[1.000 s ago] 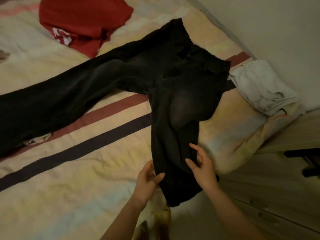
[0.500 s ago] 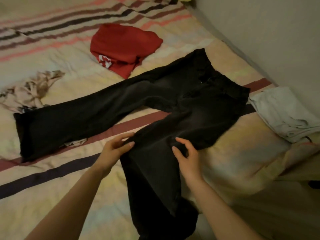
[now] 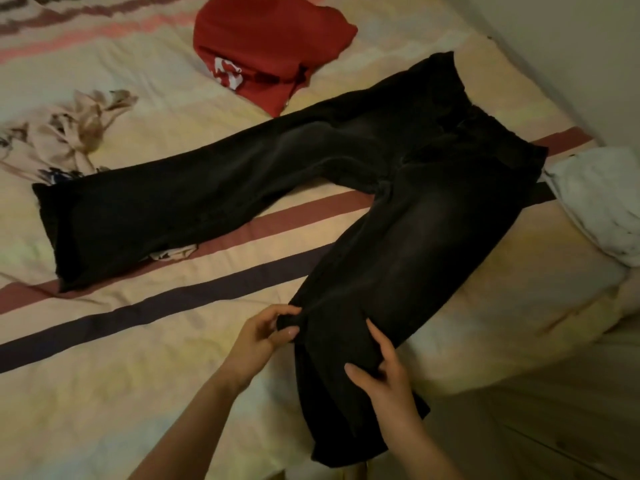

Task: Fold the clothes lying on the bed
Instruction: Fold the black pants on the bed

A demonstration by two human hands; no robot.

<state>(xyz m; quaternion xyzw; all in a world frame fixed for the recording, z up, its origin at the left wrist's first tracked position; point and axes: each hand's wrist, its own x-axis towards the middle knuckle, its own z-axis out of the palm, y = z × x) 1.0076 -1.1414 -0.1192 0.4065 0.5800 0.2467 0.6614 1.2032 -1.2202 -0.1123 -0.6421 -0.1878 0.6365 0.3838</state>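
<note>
- Striped bedding covers the bed (image 3: 145,341), and the black trousers (image 3: 398,188) lie spread across it, legs splayed apart, the near leg's cuff hanging over the bed edge.
- Left hand (image 3: 263,336) pinches that leg's edge in its grip; right hand (image 3: 388,372) grips cloth lower down.
- Likely risk: the overhanging cuff's weight may drag the leg floorward, or it may bunch when carried across.
- A red garment (image 3: 266,46), a patterned garment (image 3: 69,133) and a white folded item (image 3: 602,202) lie nearby; a wide swing could disturb them.
</note>
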